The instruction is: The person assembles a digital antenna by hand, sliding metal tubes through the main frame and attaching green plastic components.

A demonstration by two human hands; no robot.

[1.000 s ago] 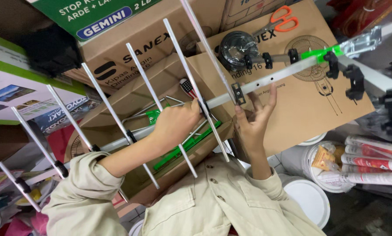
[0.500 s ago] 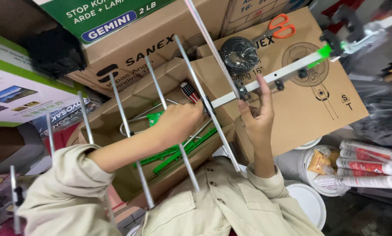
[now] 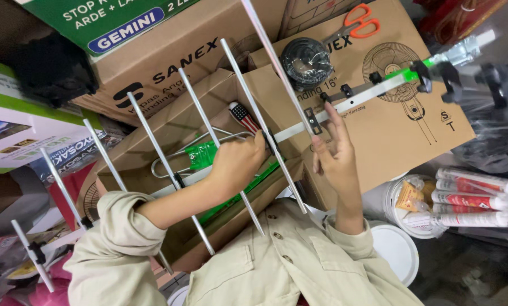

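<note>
A long white antenna boom with several silver cross rods lies slanted across an open cardboard box. My left hand is closed in a fist at the boom's middle. It grips a screwdriver whose striped handle sticks out above the fingers. A green plastic piece and a wire loop sit just left of that hand. My right hand is beside it with fingers spread, and its fingertips touch the boom near a black bracket.
Stacked cardboard boxes fill the background. A coil of black cable and orange scissors lie on one of them. White buckets and several sealant tubes stand at the right. Black clamps and green fittings sit on the boom's right end.
The antenna has slid left and tilted a little in view. My right hand's fingers have loosened from the boom to a light touch. The left fist stays at the boom's middle.
</note>
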